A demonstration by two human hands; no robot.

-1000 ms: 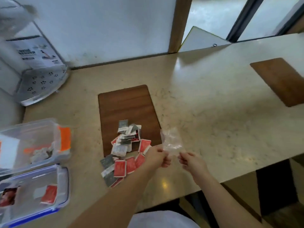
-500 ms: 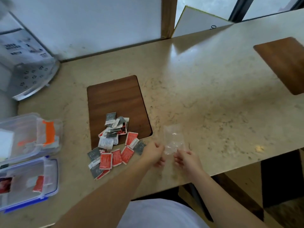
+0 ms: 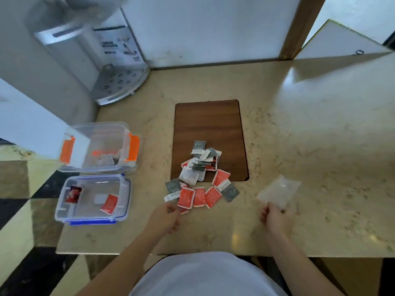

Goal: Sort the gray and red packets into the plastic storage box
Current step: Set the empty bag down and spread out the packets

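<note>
Head view: two clear storage boxes (image 3: 94,199) are seen far left on the tabletop (image 3: 299,135). Packets (image 3: 201,178) are heaped centre, nearest the loosely curled left hand (image 3: 165,217). An empty plastic bag (image 3: 277,191) is pinched by the right hand (image 3: 273,217).

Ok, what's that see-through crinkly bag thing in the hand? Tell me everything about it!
The clear, crinkly plastic bag is a small flat rectangle of thin, glossy film and looks empty. The right hand pinches its near edge, so it slants away to the right over the beige marble-look countertop. It sits right of the pile of gray and red packets, not touching them. Whether its far end rests on the counter is unclear.
</note>
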